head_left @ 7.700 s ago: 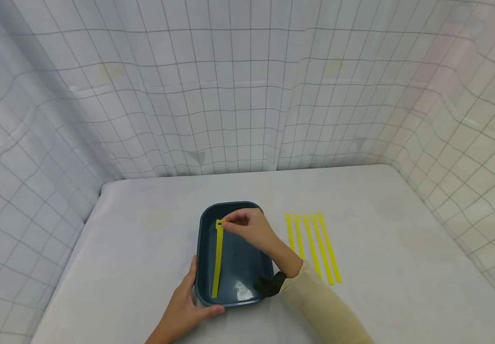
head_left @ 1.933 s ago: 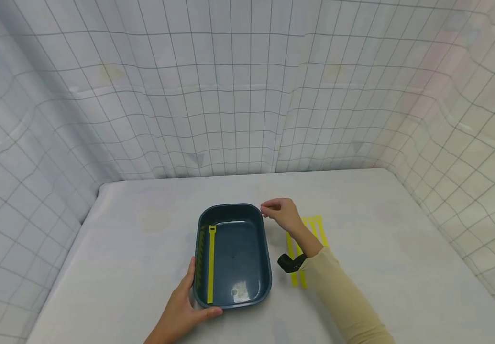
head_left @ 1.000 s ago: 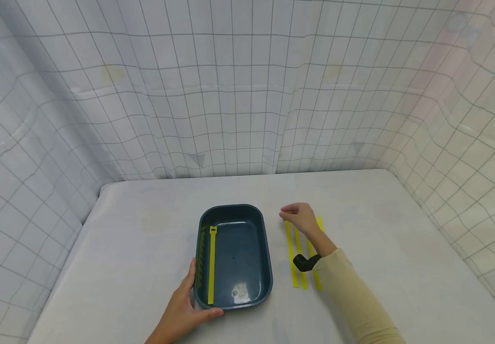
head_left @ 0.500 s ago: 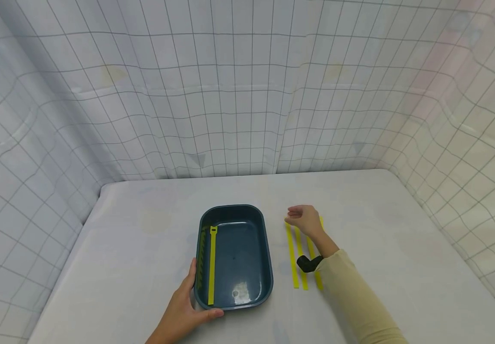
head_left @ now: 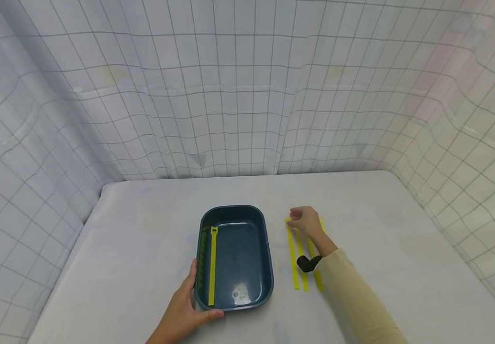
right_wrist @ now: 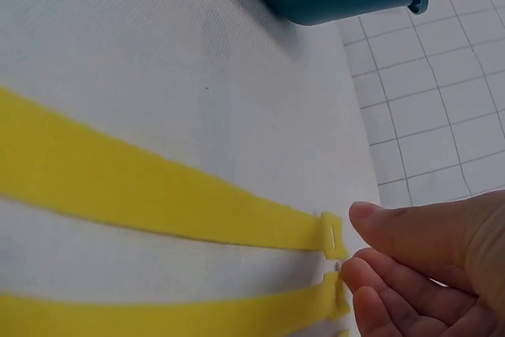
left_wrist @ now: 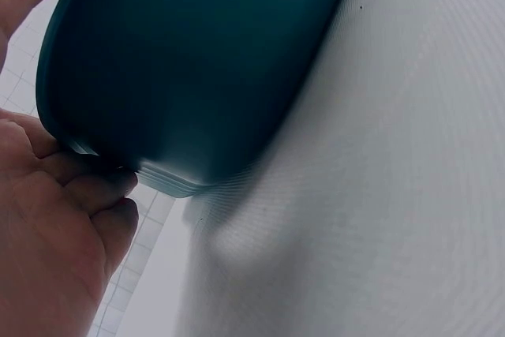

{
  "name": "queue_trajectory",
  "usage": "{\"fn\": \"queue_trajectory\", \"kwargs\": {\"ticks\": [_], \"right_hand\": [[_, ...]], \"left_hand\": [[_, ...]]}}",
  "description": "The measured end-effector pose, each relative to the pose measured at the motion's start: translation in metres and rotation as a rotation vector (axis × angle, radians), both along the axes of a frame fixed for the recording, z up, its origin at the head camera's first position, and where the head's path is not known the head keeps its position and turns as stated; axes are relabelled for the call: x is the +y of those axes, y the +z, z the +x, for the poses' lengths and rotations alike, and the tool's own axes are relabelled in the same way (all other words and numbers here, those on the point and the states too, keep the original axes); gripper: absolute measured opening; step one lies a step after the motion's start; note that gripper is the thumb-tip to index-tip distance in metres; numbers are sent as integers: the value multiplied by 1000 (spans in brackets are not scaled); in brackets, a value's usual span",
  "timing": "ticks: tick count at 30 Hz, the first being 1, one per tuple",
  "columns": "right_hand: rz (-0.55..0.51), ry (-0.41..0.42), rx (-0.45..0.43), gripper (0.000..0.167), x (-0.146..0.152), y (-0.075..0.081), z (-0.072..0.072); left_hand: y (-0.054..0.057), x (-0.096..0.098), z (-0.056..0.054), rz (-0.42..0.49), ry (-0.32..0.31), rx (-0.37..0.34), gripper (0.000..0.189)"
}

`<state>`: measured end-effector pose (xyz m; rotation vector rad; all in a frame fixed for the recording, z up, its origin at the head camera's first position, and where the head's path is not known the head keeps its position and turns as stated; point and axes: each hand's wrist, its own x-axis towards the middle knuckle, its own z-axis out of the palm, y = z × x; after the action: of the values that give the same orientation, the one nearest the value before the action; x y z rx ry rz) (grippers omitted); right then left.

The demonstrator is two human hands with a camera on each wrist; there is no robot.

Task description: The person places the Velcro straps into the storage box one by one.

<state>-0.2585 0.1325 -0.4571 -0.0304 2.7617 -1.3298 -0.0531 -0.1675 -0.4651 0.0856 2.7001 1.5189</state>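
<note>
A dark teal plastic tray (head_left: 247, 272) stands on the white-covered table. One yellow hook-and-loop cable tie (head_left: 213, 267) lies lengthwise in it along the left wall. My left hand (head_left: 182, 306) grips the tray's near left corner, thumb at the front rim and fingers along the left side. Right of the tray, several more yellow cable ties (head_left: 292, 263) lie side by side, partly hidden under my right hand (head_left: 307, 222) and wrist. In the right wrist view, thumb and fingertips are parted right at the slotted head of the nearest cable tie (right_wrist: 197, 203), pinching nothing.
White cloth curtains (head_left: 247, 95) with a dark grid pattern enclose the table (head_left: 144, 229) at the back and sides. A black wrist camera (head_left: 308, 263) sits low over the cable ties.
My right hand has let go of the cable tie in the tray, which has shifted toward the left wall. The hand has moved right to the other ties. My left hand stays at the tray's corner.
</note>
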Motion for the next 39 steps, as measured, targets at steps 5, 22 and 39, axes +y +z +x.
{"fn": "queue_trajectory", "kwargs": {"ticks": [5, 22, 39], "right_hand": [[13, -21, -32, 35, -1, 0, -2], [93, -58, -72, 31, -4, -2, -7], [133, -32, -38, 14, 1, -5, -10]], "left_hand": [[-2, 0, 0, -7, 7, 4, 123], [-1, 0, 0, -21, -9, 56, 123], [-2, -1, 0, -22, 1, 38, 122]]}}
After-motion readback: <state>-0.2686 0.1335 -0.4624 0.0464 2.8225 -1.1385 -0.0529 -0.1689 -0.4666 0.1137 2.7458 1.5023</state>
